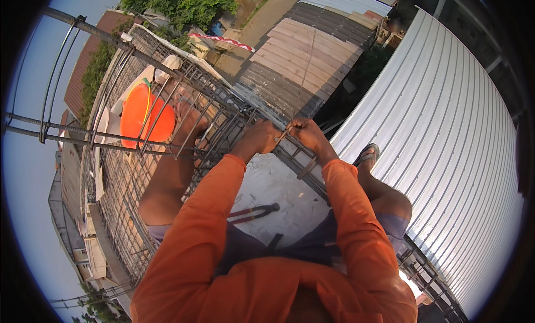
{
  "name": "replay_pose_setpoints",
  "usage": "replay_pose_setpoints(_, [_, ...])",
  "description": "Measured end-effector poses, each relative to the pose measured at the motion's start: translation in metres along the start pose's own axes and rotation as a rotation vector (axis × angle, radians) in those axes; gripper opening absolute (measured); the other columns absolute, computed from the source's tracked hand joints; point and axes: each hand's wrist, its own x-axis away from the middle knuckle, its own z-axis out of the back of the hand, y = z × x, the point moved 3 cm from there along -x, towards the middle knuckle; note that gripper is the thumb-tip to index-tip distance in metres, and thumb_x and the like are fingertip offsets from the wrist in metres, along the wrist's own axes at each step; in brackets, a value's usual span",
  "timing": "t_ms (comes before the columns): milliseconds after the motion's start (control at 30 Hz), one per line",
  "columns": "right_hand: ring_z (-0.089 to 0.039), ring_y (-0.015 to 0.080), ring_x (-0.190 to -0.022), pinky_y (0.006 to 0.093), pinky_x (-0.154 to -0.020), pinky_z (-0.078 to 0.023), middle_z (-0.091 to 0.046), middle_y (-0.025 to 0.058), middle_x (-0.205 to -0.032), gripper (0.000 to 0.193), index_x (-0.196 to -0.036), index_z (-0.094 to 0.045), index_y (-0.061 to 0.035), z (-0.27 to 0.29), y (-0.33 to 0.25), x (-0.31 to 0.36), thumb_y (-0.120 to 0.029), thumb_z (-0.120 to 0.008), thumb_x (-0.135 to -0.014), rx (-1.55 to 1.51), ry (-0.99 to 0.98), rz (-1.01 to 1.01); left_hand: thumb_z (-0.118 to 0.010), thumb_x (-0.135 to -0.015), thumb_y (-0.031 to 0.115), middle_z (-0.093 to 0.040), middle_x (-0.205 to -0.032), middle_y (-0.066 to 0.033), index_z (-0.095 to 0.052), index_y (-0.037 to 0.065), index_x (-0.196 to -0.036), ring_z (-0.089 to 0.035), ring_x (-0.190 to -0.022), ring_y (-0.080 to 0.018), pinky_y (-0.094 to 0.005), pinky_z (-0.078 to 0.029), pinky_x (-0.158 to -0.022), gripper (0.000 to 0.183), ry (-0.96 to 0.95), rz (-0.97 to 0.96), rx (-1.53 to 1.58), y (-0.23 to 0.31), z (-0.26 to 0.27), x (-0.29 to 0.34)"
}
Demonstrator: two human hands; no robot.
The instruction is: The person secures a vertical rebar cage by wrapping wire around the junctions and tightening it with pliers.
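Note:
My left hand [259, 139] and my right hand [310, 136] meet close together over the rebar cage [304, 166] in front of me. Both have their fingers closed in a pinch. A thin, brownish wire [283, 134] runs between the fingertips; its ends are hidden by the fingers. Below the hands, on a pale concrete surface [295, 211] between my legs, lies a pair of pincers [255, 213] with red handles, its dark jaws pointing right. Neither hand touches it.
An orange hard hat or basin-like object [146, 115] sits on the rebar mesh [125, 192] at left. Long steel bars with stirrups [120, 42] cross the upper left. A corrugated metal roof [440, 150] slopes away at right, beside my sandalled foot [366, 154]. Lower roofs [306, 58] lie ahead.

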Motion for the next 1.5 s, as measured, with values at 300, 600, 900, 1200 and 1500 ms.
replay_pose_setpoints(300, [-0.057, 0.0195, -0.078, 0.0308, -0.071, -0.044, -0.06, 0.0095, -0.081, 0.013, -0.084, -0.066, -0.0003, -0.004, 0.015, -0.005, 0.001, -0.059, -0.073, -0.068, 0.049, 0.134, -0.062, -0.07, 0.011, -0.061, -0.089, -0.0129, -0.068, 0.007, -0.079, -0.058, -0.087, -0.0302, -0.043, -0.046, -0.076, 0.012, 0.072, -0.094, 0.068, 0.006, 0.015, -0.007])
replay_pose_setpoints(600, [-0.053, 0.0139, -0.078, 0.0268, -0.071, -0.043, -0.058, 0.0055, -0.082, 0.013, -0.084, -0.063, 0.0015, -0.005, 0.012, -0.002, 0.008, -0.057, -0.075, -0.116, 0.047, 0.117, -0.06, -0.074, 0.008, -0.065, -0.082, -0.0162, -0.065, 0.004, -0.09, -0.062, -0.074, -0.0321, -0.0399, -0.048, -0.067, 0.017, 0.034, -0.145, 0.422, -0.006, 0.005, -0.004])
replay_pose_setpoints(900, [-0.055, 0.0191, -0.077, 0.0303, -0.07, -0.043, -0.058, 0.0098, -0.08, 0.009, -0.083, -0.062, 0.0002, -0.003, 0.012, -0.003, 0.0, -0.058, -0.075, -0.051, 0.04, 0.114, -0.062, -0.069, 0.009, -0.063, -0.075, -0.013, -0.064, 0.006, -0.073, -0.06, -0.071, -0.0325, -0.0416, -0.047, -0.065, 0.005, 0.251, -0.17, 0.279, 0.005, 0.013, -0.003])
replay_pose_setpoints(1200, [-0.056, 0.0247, -0.084, 0.0327, -0.076, -0.042, -0.057, 0.0144, -0.086, 0.017, -0.092, -0.061, -0.0002, -0.013, -0.003, 0.0, -0.003, -0.052, -0.078, -0.059, 0.018, 0.115, -0.065, -0.07, 0.017, -0.066, -0.076, -0.0099, -0.067, 0.011, -0.077, -0.062, -0.08, -0.0283, -0.0406, -0.044, -0.08, 0.009, 0.231, -0.34, -0.14, 0.02, 0.047, -0.023])
replay_pose_setpoints(1500, [-0.057, 0.0255, -0.092, 0.0335, -0.08, -0.043, -0.061, 0.0162, -0.094, 0.022, -0.091, -0.059, 0.002, -0.008, 0.004, -0.008, -0.009, -0.057, -0.072, -0.023, -0.102, 0.033, -0.066, -0.071, 0.02, -0.065, -0.088, -0.0178, -0.064, 0.004, -0.09, -0.062, -0.09, -0.0323, -0.0399, -0.045, -0.085, 0.025, 0.269, -0.132, 0.037, 0.014, 0.059, -0.036])
